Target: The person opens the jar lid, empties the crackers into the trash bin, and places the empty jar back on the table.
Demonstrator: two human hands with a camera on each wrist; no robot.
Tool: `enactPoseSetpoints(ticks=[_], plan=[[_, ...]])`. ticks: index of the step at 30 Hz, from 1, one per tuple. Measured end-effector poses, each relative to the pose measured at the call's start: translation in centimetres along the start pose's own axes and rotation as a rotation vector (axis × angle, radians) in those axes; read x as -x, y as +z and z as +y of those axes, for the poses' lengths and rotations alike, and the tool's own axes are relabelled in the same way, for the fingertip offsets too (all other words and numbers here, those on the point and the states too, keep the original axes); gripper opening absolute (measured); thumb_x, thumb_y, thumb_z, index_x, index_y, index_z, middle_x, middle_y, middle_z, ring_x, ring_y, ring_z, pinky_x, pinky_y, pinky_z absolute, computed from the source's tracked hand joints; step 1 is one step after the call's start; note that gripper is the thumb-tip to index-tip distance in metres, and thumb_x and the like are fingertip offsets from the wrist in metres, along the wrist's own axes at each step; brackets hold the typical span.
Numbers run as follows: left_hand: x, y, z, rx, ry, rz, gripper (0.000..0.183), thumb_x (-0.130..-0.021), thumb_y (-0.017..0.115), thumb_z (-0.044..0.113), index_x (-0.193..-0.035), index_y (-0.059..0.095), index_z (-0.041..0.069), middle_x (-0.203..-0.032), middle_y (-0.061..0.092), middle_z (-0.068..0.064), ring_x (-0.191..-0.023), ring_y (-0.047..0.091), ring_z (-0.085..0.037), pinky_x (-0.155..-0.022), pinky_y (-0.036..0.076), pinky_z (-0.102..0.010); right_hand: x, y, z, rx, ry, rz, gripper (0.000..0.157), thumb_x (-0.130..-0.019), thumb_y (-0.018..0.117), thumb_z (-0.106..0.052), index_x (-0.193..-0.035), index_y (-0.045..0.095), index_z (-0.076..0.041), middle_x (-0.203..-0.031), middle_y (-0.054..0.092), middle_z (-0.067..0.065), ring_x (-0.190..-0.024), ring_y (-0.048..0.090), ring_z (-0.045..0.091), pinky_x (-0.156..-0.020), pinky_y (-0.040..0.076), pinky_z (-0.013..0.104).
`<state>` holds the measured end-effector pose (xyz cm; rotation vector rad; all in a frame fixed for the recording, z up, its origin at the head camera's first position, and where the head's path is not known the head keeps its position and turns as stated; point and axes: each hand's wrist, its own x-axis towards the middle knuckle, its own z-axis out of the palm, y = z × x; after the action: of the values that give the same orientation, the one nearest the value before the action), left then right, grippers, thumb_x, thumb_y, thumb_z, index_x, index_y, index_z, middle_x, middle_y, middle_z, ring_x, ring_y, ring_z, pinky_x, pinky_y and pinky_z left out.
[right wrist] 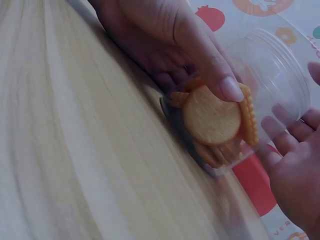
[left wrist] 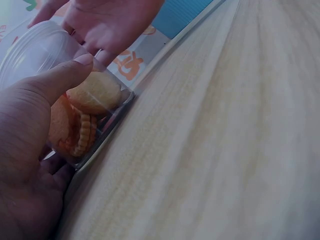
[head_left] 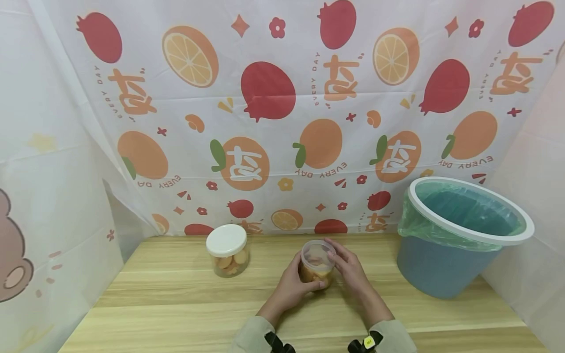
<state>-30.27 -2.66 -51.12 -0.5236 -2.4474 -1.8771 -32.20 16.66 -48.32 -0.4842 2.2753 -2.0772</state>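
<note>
A clear plastic jar (head_left: 317,263) with biscuits in its lower part stands on the table; its threaded rim (right wrist: 280,55) has no white lid on it. My left hand (head_left: 293,287) grips the jar from the left, the thumb across its front and the fingers around the far side. On the other side, my right hand (head_left: 351,270) touches the jar near the rim with outstretched fingers. Through the clear wall, round biscuits (right wrist: 212,116) and ridged-edge ones show. In the left wrist view the right palm (left wrist: 107,25) faces the jar, apart from its wall.
A second jar (head_left: 228,250) of biscuits, with a white lid (head_left: 226,240), stands to the left on the wooden table (head_left: 185,314). At the right is a blue bin (head_left: 437,267) lined with a green bag. A fruit-print cloth (head_left: 273,147) hangs behind the table.
</note>
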Motion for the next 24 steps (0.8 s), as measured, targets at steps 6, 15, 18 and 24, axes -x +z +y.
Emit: enactPoseSetpoints(ticks=[6, 15, 18, 24], plan=[[0.0, -0.1, -0.1, 0.011, 0.003, -0.020, 0.096, -0.081, 0.086, 0.029, -0.158, 0.031, 0.016, -0.152, 0.050, -0.009, -0.143, 0.044, -0.030, -0.119, 0.031, -0.058, 0.1, -0.9, 0.0, 0.047, -0.040, -0.099, 0.059, -0.101, 0.059, -0.012, -0.155, 0.038, -0.006, -0.160, 0.040, 0.019, -0.145, 0.040, 0.041, -0.102, 0.043, 0.014], [-0.1, -0.2, 0.2, 0.021, 0.019, -0.026, 0.096, -0.080, 0.087, 0.024, -0.157, 0.032, 0.016, -0.152, 0.050, -0.010, -0.142, 0.045, -0.030, -0.118, 0.032, -0.058, 0.3, -2.0, -0.7, 0.094, -0.003, -0.212, 0.082, -0.093, 0.074, -0.016, -0.160, 0.027, -0.006, -0.164, 0.033, 0.017, -0.151, 0.032, 0.037, -0.118, 0.036, 0.035], [-0.1, -0.2, 0.2, 0.026, 0.020, -0.024, 0.096, -0.080, 0.088, 0.023, -0.157, 0.032, 0.016, -0.152, 0.050, -0.009, -0.142, 0.045, -0.030, -0.118, 0.031, -0.058, 0.3, -2.3, -0.7, 0.118, -0.020, -0.226, 0.081, -0.093, 0.073, -0.016, -0.159, 0.027, -0.003, -0.164, 0.032, 0.019, -0.151, 0.033, 0.039, -0.118, 0.037, 0.037], [0.0, -0.3, 0.3, 0.025, 0.012, -0.026, 0.095, -0.080, 0.088, 0.024, -0.157, 0.033, 0.016, -0.153, 0.049, -0.009, -0.143, 0.044, -0.029, -0.119, 0.031, -0.057, 0.3, -2.6, -0.7, 0.136, -0.032, -0.218, 0.081, -0.092, 0.075, -0.017, -0.157, 0.030, 0.000, -0.160, 0.036, 0.024, -0.147, 0.037, 0.042, -0.114, 0.041, 0.035]])
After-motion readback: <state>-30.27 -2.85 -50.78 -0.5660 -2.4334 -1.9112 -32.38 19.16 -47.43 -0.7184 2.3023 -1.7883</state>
